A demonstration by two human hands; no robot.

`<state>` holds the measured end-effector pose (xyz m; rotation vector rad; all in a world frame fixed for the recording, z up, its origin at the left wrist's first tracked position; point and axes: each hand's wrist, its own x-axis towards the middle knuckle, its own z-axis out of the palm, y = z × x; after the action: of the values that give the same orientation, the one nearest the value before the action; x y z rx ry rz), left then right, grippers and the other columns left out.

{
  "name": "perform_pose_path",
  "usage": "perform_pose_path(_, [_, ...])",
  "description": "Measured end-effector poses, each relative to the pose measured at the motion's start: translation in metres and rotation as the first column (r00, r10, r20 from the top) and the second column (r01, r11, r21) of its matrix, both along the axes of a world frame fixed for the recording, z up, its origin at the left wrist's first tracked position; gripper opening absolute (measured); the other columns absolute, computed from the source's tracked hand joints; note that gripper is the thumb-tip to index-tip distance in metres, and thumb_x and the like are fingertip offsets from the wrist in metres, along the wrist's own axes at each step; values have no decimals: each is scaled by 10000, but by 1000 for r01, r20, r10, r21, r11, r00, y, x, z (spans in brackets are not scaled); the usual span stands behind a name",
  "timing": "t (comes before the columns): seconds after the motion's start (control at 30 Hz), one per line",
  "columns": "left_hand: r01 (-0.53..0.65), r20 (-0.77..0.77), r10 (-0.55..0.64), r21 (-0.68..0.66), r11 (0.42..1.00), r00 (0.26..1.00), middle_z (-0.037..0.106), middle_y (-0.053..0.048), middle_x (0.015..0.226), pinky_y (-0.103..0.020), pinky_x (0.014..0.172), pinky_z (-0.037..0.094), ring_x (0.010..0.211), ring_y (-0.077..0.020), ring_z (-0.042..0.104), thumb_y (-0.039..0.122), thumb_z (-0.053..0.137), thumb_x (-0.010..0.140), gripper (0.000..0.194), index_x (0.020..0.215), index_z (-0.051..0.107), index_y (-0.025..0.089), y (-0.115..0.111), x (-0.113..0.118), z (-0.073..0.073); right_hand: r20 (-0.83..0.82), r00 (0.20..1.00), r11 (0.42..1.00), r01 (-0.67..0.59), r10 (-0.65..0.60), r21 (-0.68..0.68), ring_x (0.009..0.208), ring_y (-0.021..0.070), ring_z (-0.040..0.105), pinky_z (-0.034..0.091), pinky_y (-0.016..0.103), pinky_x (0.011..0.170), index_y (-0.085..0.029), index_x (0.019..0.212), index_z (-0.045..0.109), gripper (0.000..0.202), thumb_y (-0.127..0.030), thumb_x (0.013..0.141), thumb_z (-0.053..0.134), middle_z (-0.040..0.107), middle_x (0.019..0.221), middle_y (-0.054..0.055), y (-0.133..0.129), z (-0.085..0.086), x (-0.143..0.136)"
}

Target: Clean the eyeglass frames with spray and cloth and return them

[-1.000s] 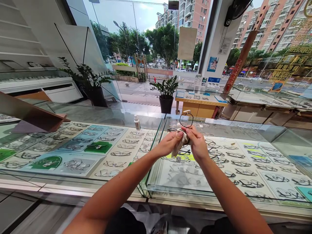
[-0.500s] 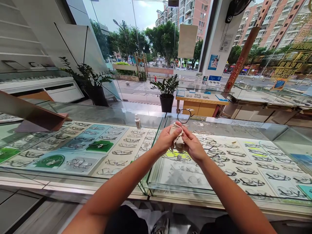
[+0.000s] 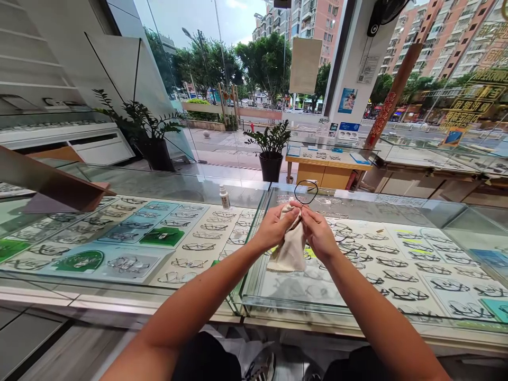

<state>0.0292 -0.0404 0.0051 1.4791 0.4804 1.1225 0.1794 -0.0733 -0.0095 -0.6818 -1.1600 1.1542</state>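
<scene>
My left hand [image 3: 274,227] is closed on a cream cleaning cloth [image 3: 289,255], which hangs down over the glass counter. Close against it, my right hand [image 3: 319,233] is closed on a pair of eyeglasses. One round dark rim of the eyeglasses [image 3: 306,203] sticks up above my fingertips. The rest of the frame is hidden by the cloth and fingers. Both hands are held together above the display case, thumbs nearly touching.
A small white spray bottle [image 3: 224,198] stands on the glass counter [image 3: 254,312] to the left. Under the glass lie several rows of eyeglasses [image 3: 408,294]. A brown slanted board [image 3: 59,182] sits at far left; a potted plant [image 3: 271,164] stands beyond the counter.
The cloth, bunched before, now hangs loose below my hands. The eyeglasses have turned, so one rim faces me more squarely. My hands have shifted slightly.
</scene>
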Motion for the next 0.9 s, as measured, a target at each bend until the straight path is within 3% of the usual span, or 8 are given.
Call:
perform_pose_path(0.13, [52,-121,-39,103,993,992,709,-56,837,-283,698,487,739,-167,611,738,686,937,599,1009,786,152,4,-7,5,-97,995,997,5,-12,-75,1337,297,675,516,426,1181,-312,1005,898,353,-576,774,934,808,1296,38,-2,6,3])
perform_pose_path(0.27, [88,-128,-80,63,994,989,715,-57,824,-274,667,500,718,-161,615,762,714,905,602,928,772,163,15,-17,6,-164,986,997,16,-28,-79,1221,269,728,585,385,1081,-299,935,894,311,-536,744,960,809,1274,22,-5,16,11])
perform_pose_path(0.43, [-61,71,70,-115,991,995,718,-28,789,-252,661,525,688,-140,632,719,821,836,579,909,734,151,35,-30,9,-189,978,996,90,-84,20,1184,225,728,598,348,1046,-303,1010,879,316,-540,806,921,820,1239,27,0,26,32])
perform_pose_path(0.6, [-230,229,281,-227,947,932,764,-50,863,-315,802,588,814,-194,723,626,823,880,499,1039,728,163,63,-47,17,-201,973,989,131,-116,64,1183,203,725,599,338,1037,-315,1040,857,308,-558,853,880,807,1283,23,7,30,50])
perform_pose_path(0.73, [-506,226,532,-168,846,816,756,-42,914,-294,807,566,848,-186,711,620,709,973,436,1045,711,189,85,-67,17,-208,968,985,155,-138,71,1166,184,722,599,312,993,-313,1027,839,284,-535,855,879,808,1276,15,13,29,60])
perform_pose_path(0.83, [-702,144,693,17,712,706,708,-36,882,-270,735,506,779,-165,638,669,613,1015,490,1013,705,187,92,-81,15,-201,967,984,169,-155,53,1154,182,723,596,310,969,-301,994,823,254,-517,867,864,810,1256,19,16,28,65])
perform_pose_path(0.9, [-752,44,759,183,633,650,689,-42,864,-278,709,464,756,-171,597,688,546,1038,531,1024,712,184,93,-87,14,-186,968,983,177,-167,41,1143,187,725,594,316,958,-294,993,815,246,-513,884,840,810,1238,27,17,27,67])
